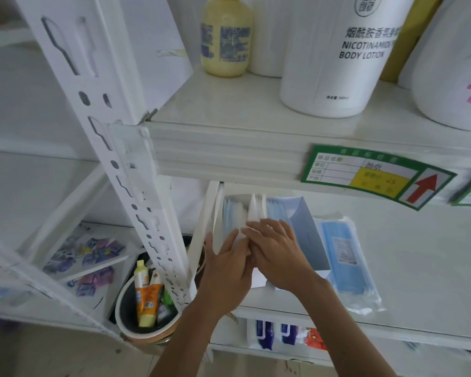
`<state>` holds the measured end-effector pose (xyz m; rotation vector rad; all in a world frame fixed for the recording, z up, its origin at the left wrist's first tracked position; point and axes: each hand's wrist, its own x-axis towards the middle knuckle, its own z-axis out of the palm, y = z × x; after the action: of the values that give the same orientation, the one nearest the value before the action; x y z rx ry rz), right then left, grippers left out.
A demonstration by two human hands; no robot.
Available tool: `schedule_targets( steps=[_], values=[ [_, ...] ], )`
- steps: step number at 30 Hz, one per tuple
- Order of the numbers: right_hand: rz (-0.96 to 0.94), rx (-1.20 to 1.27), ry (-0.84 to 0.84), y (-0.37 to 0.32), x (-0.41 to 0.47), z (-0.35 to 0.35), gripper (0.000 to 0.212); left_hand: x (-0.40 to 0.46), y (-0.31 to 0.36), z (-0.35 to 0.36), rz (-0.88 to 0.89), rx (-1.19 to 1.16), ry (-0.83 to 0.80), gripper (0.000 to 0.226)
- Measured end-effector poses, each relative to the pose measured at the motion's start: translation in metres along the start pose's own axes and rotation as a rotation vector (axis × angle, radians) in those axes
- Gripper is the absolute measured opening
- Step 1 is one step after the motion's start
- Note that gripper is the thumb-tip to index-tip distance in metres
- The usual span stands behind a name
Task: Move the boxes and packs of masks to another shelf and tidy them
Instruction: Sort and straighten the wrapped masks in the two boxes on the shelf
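Our view: we look down from head height into a white metal shelving unit, both our bare hands reaching onto the middle shelf [419, 268].
Left hand [226, 270]: fingers fairly straight, laid against the left side of an open white box of masks [305, 227]; we cannot tell whether the thumb pinches anything.
Right hand [280, 254]: palm down, fingers spread and relaxed, resting on the white and pale blue masks standing in the box, gripping nothing that we can see.
Box of masks: at the left end of the middle shelf, flap raised, partly under the shelf above.
Pack of masks [348, 259]: a clear bag of blue masks lying flat just right of the box, touching it.
Upper shelf: a yellow bottle [226, 36] and a large white tub marked body lotion [335, 50].
Shelf edge: a green price label with a red arrow [378, 178].
Lower left: a round container of tubes [147, 303], beside trays of small purple packets [93, 254].
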<state>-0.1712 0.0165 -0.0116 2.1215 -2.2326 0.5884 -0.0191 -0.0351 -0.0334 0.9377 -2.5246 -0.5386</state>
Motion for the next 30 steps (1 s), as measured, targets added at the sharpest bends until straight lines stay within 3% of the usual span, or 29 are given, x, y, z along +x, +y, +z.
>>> schedule_targets(
  steps=[5, 9, 15, 22, 24, 30],
  values=[
    [0.137, -0.093, -0.044, 0.011, 0.000, 0.009, 0.046, -0.005, 0.001, -0.006, -0.088, -0.016, 0.174, 0.033],
    [0.198, -0.121, 0.007, 0.005, 0.012, 0.015, 0.056, -0.006, 0.001, -0.006, -0.152, 0.015, 0.161, 0.027],
    [0.333, -0.157, -0.067, 0.002, 0.026, 0.021, 0.078, -0.006, 0.001, -0.012, -0.244, -0.040, 0.208, 0.009],
    [0.336, 0.023, -0.074, 0.005, 0.027, 0.022, 0.063, -0.004, 0.004, -0.014, -0.313, -0.069, 0.182, 0.009],
    [0.314, 0.082, -0.050, 0.008, 0.023, 0.023, 0.058, -0.004, 0.003, -0.015, -0.317, -0.082, 0.167, 0.018],
    [0.112, -0.078, -0.040, 0.011, 0.017, 0.024, 0.045, -0.002, -0.001, -0.012, -0.286, -0.019, 0.131, 0.024]
  ],
)
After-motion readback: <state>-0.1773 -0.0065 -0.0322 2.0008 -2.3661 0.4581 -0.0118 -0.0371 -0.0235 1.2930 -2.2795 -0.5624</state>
